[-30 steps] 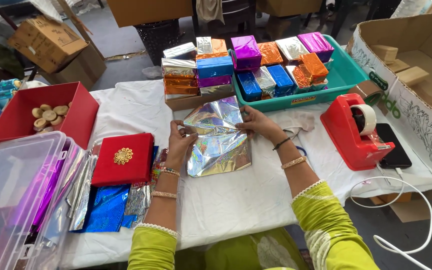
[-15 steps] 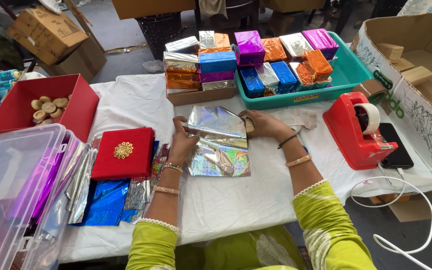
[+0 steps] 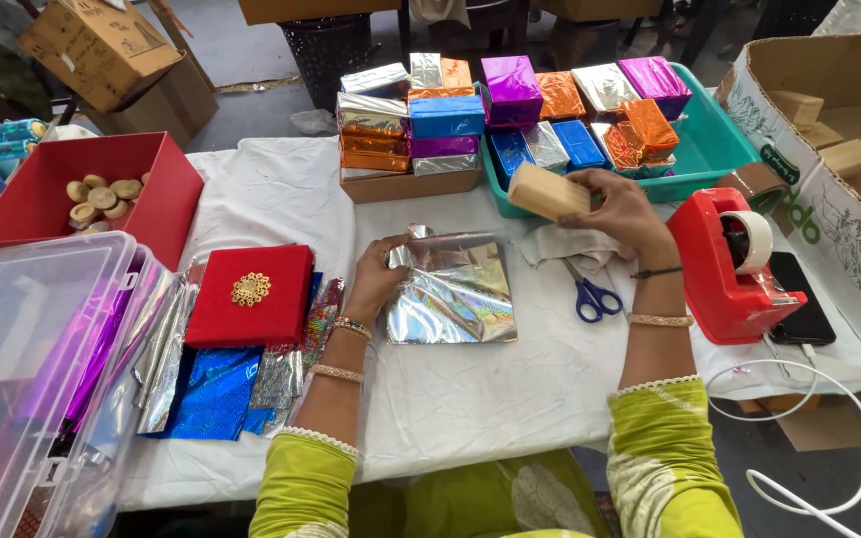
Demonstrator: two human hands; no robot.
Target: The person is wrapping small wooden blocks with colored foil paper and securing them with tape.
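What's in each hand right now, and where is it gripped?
Right hand holds a wooden block by its right end, lifted off the table. Left hand pinches the left edge of the silver foil sheet, which lies flat.

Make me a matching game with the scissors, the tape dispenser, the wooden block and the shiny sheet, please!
Things:
1. scissors
2. tape dispenser
3. wooden block
4. silver foil sheet

Places or colours:
A. held up in the right hand
B. red, near the table's right edge
C. flat on the white cloth, its corner pinched by the left hand
D. blue handles, lying on the cloth

Pairs: 1-D, 2-B, 3-A, 4-C
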